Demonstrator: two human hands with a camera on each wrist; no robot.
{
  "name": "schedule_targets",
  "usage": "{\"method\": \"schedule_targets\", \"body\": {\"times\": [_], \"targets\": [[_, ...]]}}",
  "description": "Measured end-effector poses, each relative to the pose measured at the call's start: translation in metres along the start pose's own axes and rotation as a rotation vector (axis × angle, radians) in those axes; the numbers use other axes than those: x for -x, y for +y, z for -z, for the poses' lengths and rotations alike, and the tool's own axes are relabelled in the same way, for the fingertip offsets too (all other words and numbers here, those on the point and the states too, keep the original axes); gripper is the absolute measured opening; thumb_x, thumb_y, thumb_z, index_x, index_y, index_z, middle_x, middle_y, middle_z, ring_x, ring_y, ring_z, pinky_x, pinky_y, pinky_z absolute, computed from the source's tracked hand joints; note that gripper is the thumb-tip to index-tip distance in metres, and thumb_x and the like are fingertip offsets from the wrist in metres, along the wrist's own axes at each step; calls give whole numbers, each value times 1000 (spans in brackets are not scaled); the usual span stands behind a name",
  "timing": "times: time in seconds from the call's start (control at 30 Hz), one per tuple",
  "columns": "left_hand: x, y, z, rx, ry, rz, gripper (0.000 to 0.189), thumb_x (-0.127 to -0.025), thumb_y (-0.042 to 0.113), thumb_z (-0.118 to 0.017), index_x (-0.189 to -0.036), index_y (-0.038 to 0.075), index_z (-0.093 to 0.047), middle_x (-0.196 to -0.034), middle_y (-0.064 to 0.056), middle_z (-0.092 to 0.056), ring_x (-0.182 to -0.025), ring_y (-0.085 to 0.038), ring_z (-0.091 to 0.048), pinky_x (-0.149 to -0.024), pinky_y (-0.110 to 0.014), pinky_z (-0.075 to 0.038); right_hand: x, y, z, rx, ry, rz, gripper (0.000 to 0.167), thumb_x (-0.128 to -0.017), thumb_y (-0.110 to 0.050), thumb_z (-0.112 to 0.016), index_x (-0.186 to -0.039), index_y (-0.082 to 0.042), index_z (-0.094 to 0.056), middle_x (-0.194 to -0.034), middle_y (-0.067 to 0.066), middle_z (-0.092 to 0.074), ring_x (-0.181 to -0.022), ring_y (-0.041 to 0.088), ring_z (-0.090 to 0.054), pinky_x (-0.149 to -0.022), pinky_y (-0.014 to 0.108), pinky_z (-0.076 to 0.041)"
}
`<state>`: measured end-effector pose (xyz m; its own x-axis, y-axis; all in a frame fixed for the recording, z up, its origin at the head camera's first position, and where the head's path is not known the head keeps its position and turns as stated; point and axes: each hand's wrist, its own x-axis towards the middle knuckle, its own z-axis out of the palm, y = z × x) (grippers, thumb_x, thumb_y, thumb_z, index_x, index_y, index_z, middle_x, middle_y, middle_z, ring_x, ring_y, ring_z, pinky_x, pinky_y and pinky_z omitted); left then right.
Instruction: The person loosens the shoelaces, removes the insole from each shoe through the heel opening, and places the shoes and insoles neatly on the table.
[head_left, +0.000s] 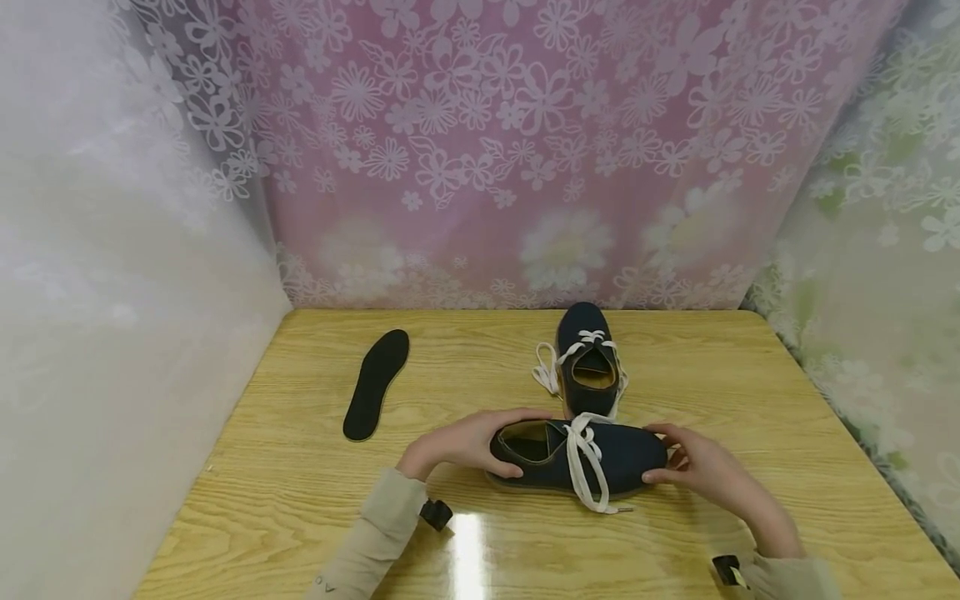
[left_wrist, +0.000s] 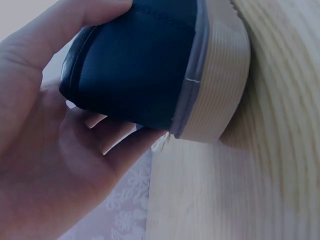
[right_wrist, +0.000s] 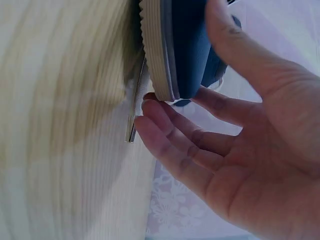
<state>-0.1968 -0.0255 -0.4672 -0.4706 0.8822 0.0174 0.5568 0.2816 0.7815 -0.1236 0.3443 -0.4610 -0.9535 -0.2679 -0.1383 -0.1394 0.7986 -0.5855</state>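
A dark navy lace-up shoe (head_left: 628, 457) lies sideways across the front of the table, toe to the right, its white laces (head_left: 588, 462) hanging over the near side. My left hand (head_left: 472, 442) grips its heel, thumb on the near side and fingers round the far side. At the toe, my right hand (head_left: 701, 468) holds the shoe between thumb and fingers. The left wrist view shows the dark heel (left_wrist: 135, 65) above a ribbed tan sole (left_wrist: 220, 75). In the right wrist view the toe (right_wrist: 187, 45) is tilted slightly, with a lace tip (right_wrist: 130, 131) beside the fingers.
A matching shoe (head_left: 580, 327) stands just behind, toe pointing away, its laces loose at both sides. A black insole (head_left: 377, 382) lies on the wooden table (head_left: 255, 467) at the left. Flowered curtains (head_left: 465, 167) surround the back and sides.
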Motion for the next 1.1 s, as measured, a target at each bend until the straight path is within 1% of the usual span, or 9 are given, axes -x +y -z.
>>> {"method": "schedule_targets", "body": {"times": [0.1,0.3,0.5,0.6,0.7,0.8,0.87,0.97,1.1], "targets": [[7,-3,3,11,-3,10,81,-93,24,-76,-160,24,-31,-163,5,-33,-149,-13,-31,-116,-39,-36,-1,-3,-3,0,2,34,77,-80,-34,-87,-138,2,-54,-103,11,-67,-79,15,-62,-65,29,-52],[24,-10,10,31,3,47,81,-93,16,-75,-161,25,-31,-163,14,-31,-150,-10,-27,-116,-40,-36,-7,-14,-14,33,7,77,74,-78,-33,-89,-136,1,-57,-100,8,-68,-77,14,-61,-63,29,-50],[41,-18,19,32,27,56,80,-92,12,-74,-160,23,-33,-161,14,-33,-149,-11,-30,-115,-41,-37,-15,-27,-21,83,17,113,65,-84,-36,-83,-135,-3,-60,-102,4,-68,-75,10,-60,-63,29,-51],[50,-21,23,33,41,48,79,-92,11,-72,-160,23,-33,-162,12,-33,-149,-13,-31,-114,-43,-38,-22,-34,-21,115,127,132,49,-90,-32,-78,-129,-5,-65,-99,2,-65,-75,10,-60,-63,30,-51],[58,-23,26,38,57,46,78,-92,10,-71,-159,22,-34,-162,10,-34,-149,-15,-31,-113,-44,-39,-31,-40,-19,161,337,196,32,-93,-22,-76,-119,-6,-67,-95,5,-62,-78,18,-62,-65,35,-53],[66,-25,30,41,73,62,78,-92,10,-71,-159,24,-34,-161,10,-34,-149,-16,-32,-110,-45,-40,-43,-44,-18,221,508,277,34,-90,-14,-78,-121,-6,-65,-103,13,-61,-90,31,-62,-69,45,-53],[72,-27,32,49,85,77,78,-92,10,-71,-159,25,-35,-161,10,-34,-149,-17,-32,-109,-45,-41,-50,-45,-18,253,542,320,44,-89,-13,-80,-129,-8,-63,-117,19,-60,-103,39,-59,-76,52,-52],[80,-30,35,60,102,94,77,-93,11,-70,-159,25,-34,-162,8,-34,-149,-19,-32,-108,-46,-41,-60,-45,-20,303,516,358,56,-89,-16,-80,-140,-13,-58,-132,22,-56,-118,46,-54,-85,60,-50],[89,-33,38,65,131,104,76,-93,10,-69,-159,24,-35,-162,6,-35,-149,-22,-32,-103,-42,-43,-70,-45,-26,361,488,369,53,-89,-21,-79,-139,-15,-62,-132,22,-58,-121,46,-52,-90,60,-50]]}}
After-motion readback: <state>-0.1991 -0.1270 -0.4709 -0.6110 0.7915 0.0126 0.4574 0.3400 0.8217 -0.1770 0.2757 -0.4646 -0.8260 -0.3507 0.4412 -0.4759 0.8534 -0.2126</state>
